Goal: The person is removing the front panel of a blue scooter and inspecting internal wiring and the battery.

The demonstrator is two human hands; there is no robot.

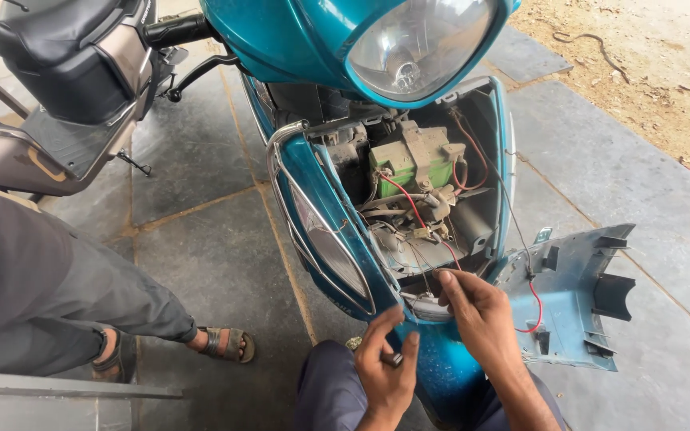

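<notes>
Teal scooter (313, 32) nose open; right hand (481, 315) pinches thin wire (421, 271), left hand (385, 363) grips small dark part (394, 359).

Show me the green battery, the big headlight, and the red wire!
green battery (410, 162), head view, on its green front face.
headlight (418, 41), head view, on the middle of the clear lens.
red wire (402, 197), head view, on the stretch running down from the battery.

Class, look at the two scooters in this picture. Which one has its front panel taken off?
The teal scooter nearest the person's hands: its opened front shows a green battery and red wires. The grey scooter behind has its bodywork on.
</notes>
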